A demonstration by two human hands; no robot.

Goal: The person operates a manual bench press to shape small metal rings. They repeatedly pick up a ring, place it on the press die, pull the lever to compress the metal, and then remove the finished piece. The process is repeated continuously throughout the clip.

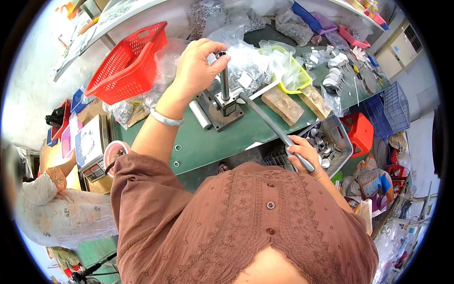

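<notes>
A small hand press (pixel 220 111) with a dark base plate stands on the green table. My left hand (pixel 201 64) reaches over it, thumb and fingers closed around the top end of its upright steel post (pixel 224 78). Whether a small part is also between those fingertips, I cannot tell. My right hand (pixel 303 154) grips the press's long grey lever (pixel 267 120) near its lower end. A loose metal cylinder (pixel 200 114) lies against the left side of the base. Two small metal rings (pixel 178 147) rest on the table nearer to me.
Two wooden blocks (pixel 283 105) lie right of the press. Behind are clear bags of parts (pixel 246 66), a yellow-green basket (pixel 300 78) and a red basket (pixel 120 68). A grey crate (pixel 338 135) of metal pieces stands below the table edge. A pink cup (pixel 114 150) and scale (pixel 92 146) sit left.
</notes>
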